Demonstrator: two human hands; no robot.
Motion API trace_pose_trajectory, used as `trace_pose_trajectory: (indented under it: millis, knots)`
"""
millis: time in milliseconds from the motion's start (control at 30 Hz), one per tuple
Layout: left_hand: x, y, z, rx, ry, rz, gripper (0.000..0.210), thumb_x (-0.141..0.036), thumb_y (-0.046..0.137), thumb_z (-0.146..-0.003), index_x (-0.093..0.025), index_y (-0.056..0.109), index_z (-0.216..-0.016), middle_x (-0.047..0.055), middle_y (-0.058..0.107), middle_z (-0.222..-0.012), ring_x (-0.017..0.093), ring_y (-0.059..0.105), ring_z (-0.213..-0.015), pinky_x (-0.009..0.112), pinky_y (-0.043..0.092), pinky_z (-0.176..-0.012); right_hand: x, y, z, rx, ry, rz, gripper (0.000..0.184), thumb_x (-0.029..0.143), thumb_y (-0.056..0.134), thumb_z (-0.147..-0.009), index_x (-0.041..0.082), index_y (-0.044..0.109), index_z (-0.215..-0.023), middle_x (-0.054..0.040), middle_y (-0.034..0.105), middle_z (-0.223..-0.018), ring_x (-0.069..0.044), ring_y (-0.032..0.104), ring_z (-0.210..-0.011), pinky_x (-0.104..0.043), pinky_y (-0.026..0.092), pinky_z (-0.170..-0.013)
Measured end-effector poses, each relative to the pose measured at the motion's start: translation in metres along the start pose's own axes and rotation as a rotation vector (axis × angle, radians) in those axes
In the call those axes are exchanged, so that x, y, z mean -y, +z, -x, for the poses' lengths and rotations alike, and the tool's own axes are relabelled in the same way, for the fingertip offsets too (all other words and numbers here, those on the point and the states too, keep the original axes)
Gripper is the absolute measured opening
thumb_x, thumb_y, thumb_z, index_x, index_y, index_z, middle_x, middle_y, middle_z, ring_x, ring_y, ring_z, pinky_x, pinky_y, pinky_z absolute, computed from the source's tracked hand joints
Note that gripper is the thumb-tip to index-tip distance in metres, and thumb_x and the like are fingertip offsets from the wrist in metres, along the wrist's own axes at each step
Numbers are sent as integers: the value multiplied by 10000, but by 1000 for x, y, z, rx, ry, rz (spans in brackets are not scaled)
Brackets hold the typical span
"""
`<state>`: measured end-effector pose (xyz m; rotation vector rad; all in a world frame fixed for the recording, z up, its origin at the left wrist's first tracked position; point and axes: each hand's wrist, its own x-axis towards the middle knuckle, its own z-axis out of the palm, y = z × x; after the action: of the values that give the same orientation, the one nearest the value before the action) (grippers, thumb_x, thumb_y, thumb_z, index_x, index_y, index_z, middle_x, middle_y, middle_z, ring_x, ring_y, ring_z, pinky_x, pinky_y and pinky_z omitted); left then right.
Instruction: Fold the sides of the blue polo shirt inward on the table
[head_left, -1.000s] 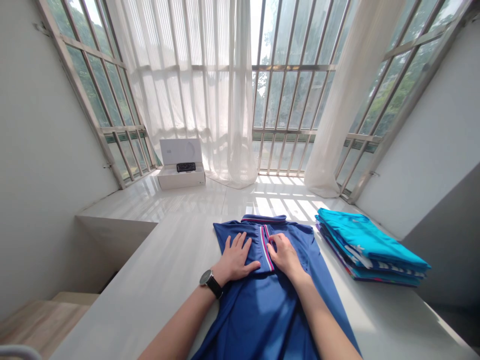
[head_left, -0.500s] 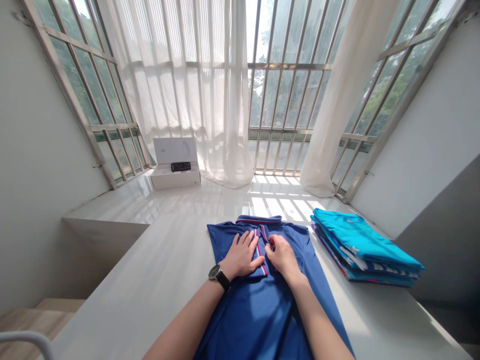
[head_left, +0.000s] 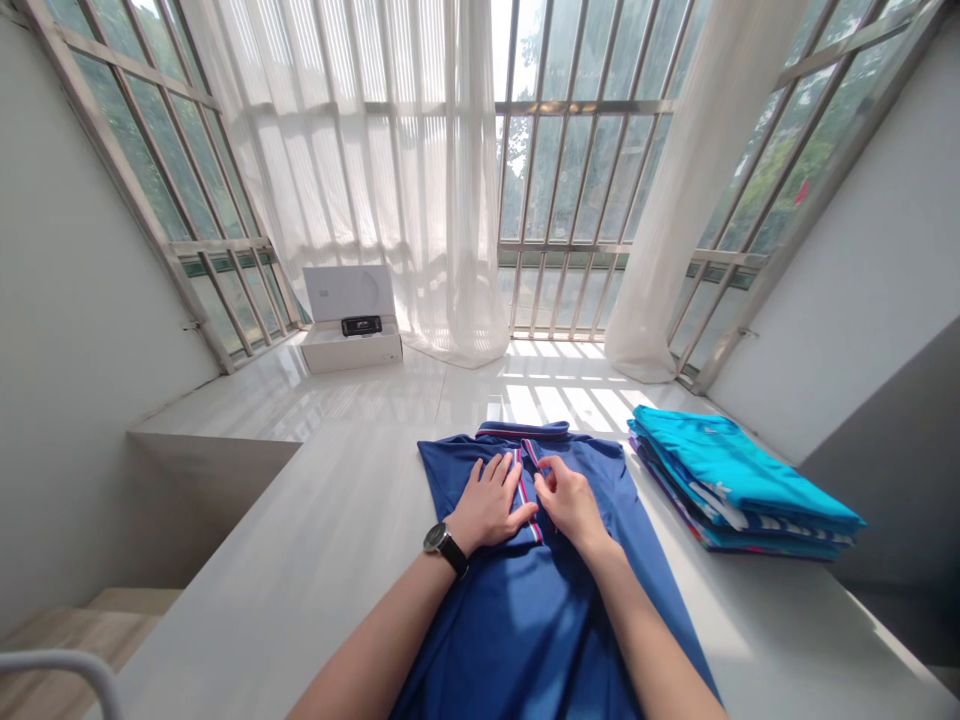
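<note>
A dark blue polo shirt (head_left: 525,610) lies face up on the white table (head_left: 330,560), its collar toward the window. My left hand (head_left: 491,505), with a black watch on the wrist, rests flat with fingers spread on the shirt just left of the striped placket (head_left: 528,487). My right hand (head_left: 570,498) pinches the placket near the collar with its fingertips.
A stack of folded shirts (head_left: 739,485), turquoise on top, sits at the table's right. An open white box (head_left: 351,325) with a black device stands on the glossy ledge by the barred windows and white curtains. A step drops off left of the table.
Both hands stay on the placket and have shifted only slightly toward the collar. The camera view has moved a little.
</note>
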<state>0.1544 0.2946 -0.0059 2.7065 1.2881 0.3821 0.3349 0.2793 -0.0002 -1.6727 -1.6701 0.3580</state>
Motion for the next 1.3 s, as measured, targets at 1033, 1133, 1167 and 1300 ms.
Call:
trace_pose_trajectory:
  millis: [1033,1133,1167,1300]
  knots:
    - [18,-37,-54,70,-109,-19,304,-293,519,-1009,-187,635,-1269,150,614,-1370,295,650,-1179,386,521,-966,-18,13,0,149,-164,371,486,352,479,-1015,131,567,-1438,-182,535,-1517,-303,464,-1431,-458,371,-1190]
    - [21,-33,-62,60,-143,14,253,-259,556,-987,-180,662,-1202,140,672,-1215,276,687,-1093,348,528,-910,-17,11,0,136,-167,367,464,347,478,-1019,161,576,-1432,-162,556,-1500,-282,491,-1410,-436,388,-1182]
    - [22,-30,-63,55,-153,28,242,-252,569,-979,-179,665,-1188,136,678,-1189,271,695,-1070,339,531,-890,-17,10,0,127,-170,362,454,337,478,-1019,169,581,-1428,-157,564,-1492,-275,500,-1402,-429,394,-1179]
    - [27,-24,-64,15,-173,95,177,-256,617,-957,-206,661,-1120,86,697,-1122,242,697,-1036,301,527,-843,-16,10,1,102,-177,353,446,311,492,-1012,178,579,-1429,-151,571,-1484,-269,507,-1395,-427,403,-1174]
